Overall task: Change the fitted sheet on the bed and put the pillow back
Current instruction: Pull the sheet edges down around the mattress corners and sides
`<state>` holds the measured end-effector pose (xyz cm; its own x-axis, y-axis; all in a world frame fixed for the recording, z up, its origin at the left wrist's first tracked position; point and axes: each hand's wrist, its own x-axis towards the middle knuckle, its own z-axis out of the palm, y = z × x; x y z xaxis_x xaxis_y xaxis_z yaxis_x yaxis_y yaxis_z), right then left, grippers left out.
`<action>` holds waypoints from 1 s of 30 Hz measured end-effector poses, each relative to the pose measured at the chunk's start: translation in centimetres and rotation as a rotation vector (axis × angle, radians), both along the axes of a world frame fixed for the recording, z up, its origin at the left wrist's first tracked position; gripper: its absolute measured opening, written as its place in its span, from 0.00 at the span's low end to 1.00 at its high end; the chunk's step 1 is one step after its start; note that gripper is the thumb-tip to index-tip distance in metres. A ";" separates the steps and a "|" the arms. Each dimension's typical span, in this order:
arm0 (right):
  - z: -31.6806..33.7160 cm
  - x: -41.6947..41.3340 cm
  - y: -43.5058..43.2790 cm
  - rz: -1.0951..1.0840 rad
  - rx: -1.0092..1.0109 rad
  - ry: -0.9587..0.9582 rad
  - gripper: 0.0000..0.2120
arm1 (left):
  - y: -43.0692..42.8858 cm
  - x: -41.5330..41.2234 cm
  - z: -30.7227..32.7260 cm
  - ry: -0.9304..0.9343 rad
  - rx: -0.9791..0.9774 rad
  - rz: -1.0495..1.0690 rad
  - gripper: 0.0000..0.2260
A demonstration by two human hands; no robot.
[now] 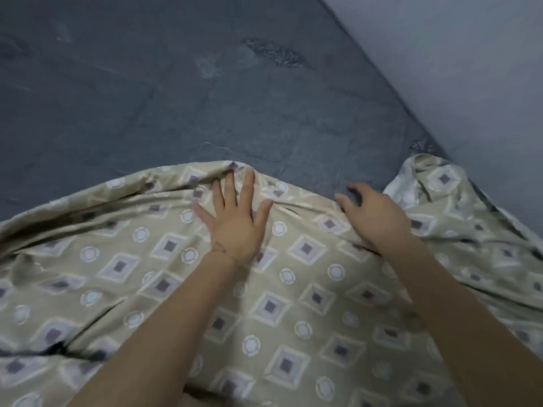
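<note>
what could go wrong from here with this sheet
The left hand presses flat on the sheet, which is already bunching at its fingers. Pushing may wrinkle it rather than spread it over the bare mattress. The crumpled part by the wall could stay folded under.
</note>
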<state>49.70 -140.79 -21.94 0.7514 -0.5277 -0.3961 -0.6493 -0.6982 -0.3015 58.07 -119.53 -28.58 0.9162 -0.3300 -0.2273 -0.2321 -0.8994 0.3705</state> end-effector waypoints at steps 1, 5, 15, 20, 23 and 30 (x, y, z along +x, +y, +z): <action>-0.1 0.3 -0.3 0.041 -0.010 0.009 0.23 | -0.2 0.5 -0.3 -0.029 -0.033 0.023 0.28; -0.6 2.3 -1.1 0.274 0.158 0.117 0.07 | -1.1 2.6 -1.8 -0.168 -0.028 0.069 0.27; -0.4 15.1 -4.5 0.102 0.030 -0.538 0.06 | -3.0 9.9 -1.7 -0.249 -0.150 0.113 0.30; -1.7 21.9 -5.1 0.139 0.025 -0.561 0.05 | -4.5 13.7 -2.7 -0.261 -0.023 0.178 0.27; -2.0 24.9 -5.3 0.136 -0.038 -0.547 0.06 | -5.0 16.5 -2.8 -0.252 -0.017 0.223 0.25; -4.5 29.2 -4.7 0.227 0.003 -0.380 0.05 | -5.6 18.0 -3.1 -0.275 -0.023 0.273 0.22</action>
<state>78.86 -145.48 -26.40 0.9408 -0.3316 -0.0706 -0.3221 -0.8092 -0.4914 76.06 -125.11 -31.70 0.9967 -0.0675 0.0442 -0.0787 -0.9340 0.3486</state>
